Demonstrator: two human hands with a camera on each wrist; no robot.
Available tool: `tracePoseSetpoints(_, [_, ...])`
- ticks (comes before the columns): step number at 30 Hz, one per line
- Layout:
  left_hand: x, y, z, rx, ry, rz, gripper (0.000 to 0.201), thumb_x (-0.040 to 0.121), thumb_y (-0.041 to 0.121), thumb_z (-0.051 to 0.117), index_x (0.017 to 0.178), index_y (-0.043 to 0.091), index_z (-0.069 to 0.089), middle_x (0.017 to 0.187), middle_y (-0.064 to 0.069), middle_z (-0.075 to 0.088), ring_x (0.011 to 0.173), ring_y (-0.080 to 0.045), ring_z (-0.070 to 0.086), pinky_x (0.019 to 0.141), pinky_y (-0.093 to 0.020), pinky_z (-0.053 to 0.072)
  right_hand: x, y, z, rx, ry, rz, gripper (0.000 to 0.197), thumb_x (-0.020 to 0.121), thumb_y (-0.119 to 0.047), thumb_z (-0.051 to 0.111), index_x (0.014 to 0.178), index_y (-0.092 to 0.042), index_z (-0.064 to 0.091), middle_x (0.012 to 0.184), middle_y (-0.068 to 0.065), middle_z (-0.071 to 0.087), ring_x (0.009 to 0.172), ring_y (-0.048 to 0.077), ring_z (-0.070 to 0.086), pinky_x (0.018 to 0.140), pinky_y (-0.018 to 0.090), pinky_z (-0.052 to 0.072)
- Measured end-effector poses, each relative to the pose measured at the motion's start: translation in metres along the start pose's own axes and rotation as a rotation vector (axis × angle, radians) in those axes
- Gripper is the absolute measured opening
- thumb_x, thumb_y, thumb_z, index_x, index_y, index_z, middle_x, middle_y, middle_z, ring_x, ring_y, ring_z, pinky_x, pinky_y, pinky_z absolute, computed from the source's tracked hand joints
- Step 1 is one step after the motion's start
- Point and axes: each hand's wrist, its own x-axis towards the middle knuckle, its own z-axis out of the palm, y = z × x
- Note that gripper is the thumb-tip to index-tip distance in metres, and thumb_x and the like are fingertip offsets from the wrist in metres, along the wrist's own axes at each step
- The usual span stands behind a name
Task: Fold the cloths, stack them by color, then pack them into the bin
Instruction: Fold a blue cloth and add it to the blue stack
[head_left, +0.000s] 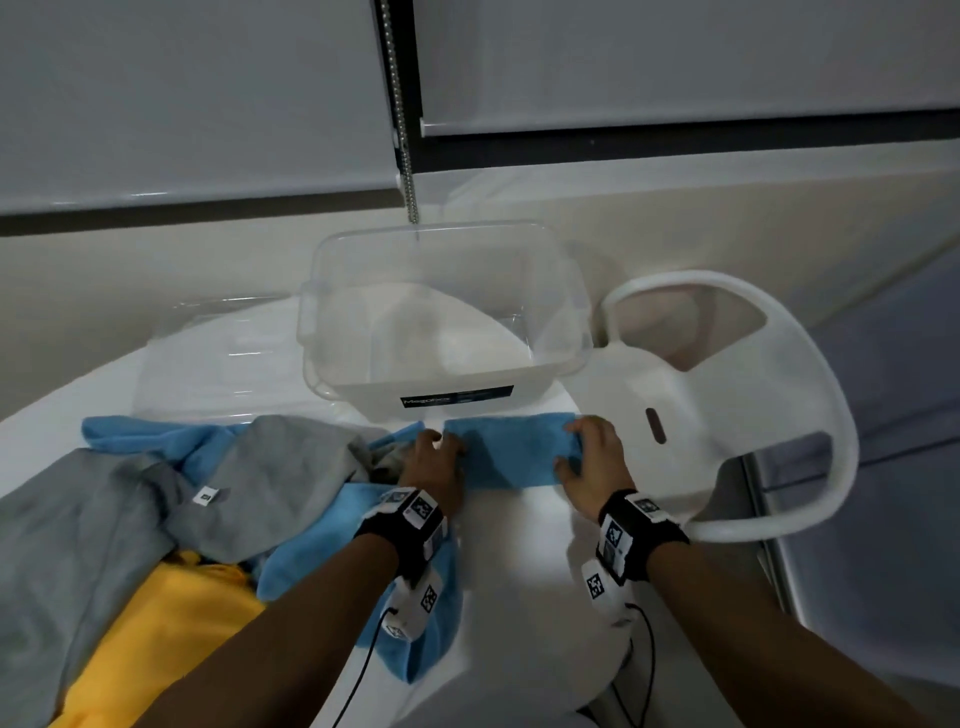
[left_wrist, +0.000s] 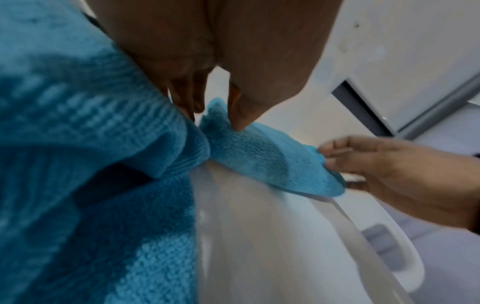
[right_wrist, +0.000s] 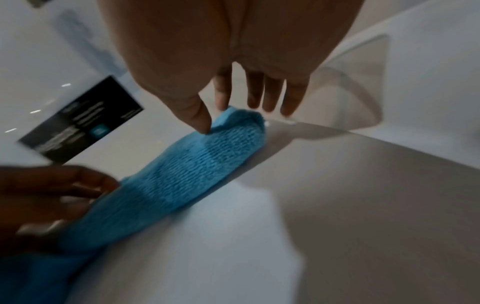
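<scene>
A blue cloth (head_left: 511, 452), folded into a long strip, lies on the white table (head_left: 519, 551) just in front of the clear plastic bin (head_left: 311, 332). My left hand (head_left: 441, 447) pinches its left end between thumb and fingers (left_wrist: 239, 121). My right hand (head_left: 576, 441) pinches its right end, thumb (right_wrist: 201, 125) on top and the other fingers straight. The strip (right_wrist: 197, 164) sags a little between the hands. The bin holds no cloths. To the left lies a loose pile: grey cloths (head_left: 280, 467), another blue cloth (head_left: 322, 540) and a yellow one (head_left: 171, 623).
A white plastic chair (head_left: 727, 395) stands against the table's right edge. A clear lid (head_left: 218, 353) lies left of the bin. A bead chain (head_left: 405, 156) hangs from the window blinds down to the bin's far rim. Bare table shows between my forearms.
</scene>
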Motion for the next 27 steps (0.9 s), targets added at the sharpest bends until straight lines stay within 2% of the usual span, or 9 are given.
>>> tracePoseSetpoints(1, [-0.002,0.003,0.002,0.030,0.055,0.033,0.034,0.088,0.021,0.054,0.121,0.023,0.053,0.132,-0.010,0.039,0.114,-0.033,0.048,0.096,-0.040,0.041,-0.003,-0.003,0.002,-0.072,0.020,-0.094,0.050,0.080,-0.019,0.069,0.127,-0.013,0.050,0.139,0.009,0.039,0.127,0.026,0.040,0.110,0.032,0.035])
tracePoseSetpoints(3, [-0.007,0.013,0.004,0.140,0.072,0.118,0.043,0.087,0.027,0.053,0.129,0.027,0.047,0.142,-0.008,0.029,0.124,-0.032,0.038,0.102,-0.045,0.036,-0.007,-0.008,0.012,-0.247,0.005,-0.303,0.057,0.081,-0.029,0.063,0.134,-0.013,0.048,0.146,0.011,0.037,0.134,0.028,0.034,0.113,0.042,0.033])
tracePoseSetpoints(5, [-0.008,0.021,0.009,0.227,0.039,0.232,0.052,0.091,0.032,0.047,0.142,0.028,0.034,0.153,-0.006,0.022,0.137,-0.030,0.026,0.109,-0.046,0.028,-0.008,-0.012,0.023,-0.374,-0.108,-0.407,0.059,0.087,-0.034,0.052,0.142,-0.014,0.043,0.152,0.011,0.033,0.141,0.032,0.028,0.115,0.050,0.028])
tracePoseSetpoints(8, [0.000,0.018,0.023,0.334,-0.071,0.270,0.060,0.098,0.037,0.035,0.153,0.023,0.013,0.161,-0.005,0.007,0.148,-0.026,0.008,0.117,-0.043,0.014,-0.006,-0.012,0.035,-0.466,-0.269,-0.373,0.062,0.096,-0.037,0.041,0.152,-0.018,0.025,0.162,0.003,0.016,0.149,0.030,0.009,0.121,0.050,0.008])
tracePoseSetpoints(12, [0.003,0.002,0.033,0.339,-0.160,0.205,0.067,0.100,0.036,0.030,0.152,0.022,-0.009,0.160,-0.003,-0.015,0.148,-0.026,-0.007,0.119,-0.045,0.007,-0.001,0.002,0.036,-0.576,-0.321,-0.314,0.070,0.093,-0.052,0.018,0.156,-0.022,0.007,0.164,0.001,-0.002,0.150,0.025,-0.005,0.122,0.049,0.002])
tracePoseSetpoints(15, [0.001,-0.004,0.036,0.368,-0.174,0.200,0.071,0.099,0.038,0.031,0.151,0.024,-0.017,0.157,0.001,-0.025,0.147,-0.022,-0.013,0.118,-0.049,0.005,0.002,0.015,0.031,-0.611,-0.355,-0.254,0.076,0.091,-0.060,0.012,0.154,-0.022,-0.010,0.162,-0.002,-0.018,0.149,0.021,-0.017,0.119,0.045,-0.008])
tracePoseSetpoints(18, [0.002,-0.006,0.038,0.379,-0.198,0.185,0.076,0.097,0.042,0.032,0.150,0.026,-0.021,0.154,0.003,-0.031,0.147,-0.021,-0.016,0.117,-0.052,0.003,0.003,0.024,0.024,-0.612,-0.381,-0.203,0.077,0.095,-0.060,0.016,0.150,-0.023,-0.023,0.157,-0.004,-0.030,0.146,0.018,-0.025,0.119,0.046,-0.012])
tracePoseSetpoints(22, [0.001,-0.005,0.035,0.371,-0.219,0.154,0.078,0.097,0.046,0.034,0.149,0.026,-0.021,0.156,0.001,-0.028,0.146,-0.021,-0.019,0.116,-0.054,0.002,0.002,0.029,0.017,-0.579,-0.424,-0.163,0.077,0.097,-0.057,0.019,0.146,-0.028,-0.032,0.151,-0.009,-0.040,0.145,0.020,-0.028,0.118,0.050,-0.013])
tracePoseSetpoints(27, [0.001,0.009,0.023,0.245,-0.216,0.105,0.080,0.095,0.045,0.043,0.153,0.022,-0.008,0.160,-0.001,-0.015,0.148,-0.023,-0.010,0.117,-0.051,0.011,0.003,0.013,0.007,-0.593,-0.447,-0.147,0.081,0.096,-0.058,0.027,0.151,-0.023,-0.023,0.155,-0.007,-0.034,0.146,0.026,-0.026,0.117,0.053,-0.014])
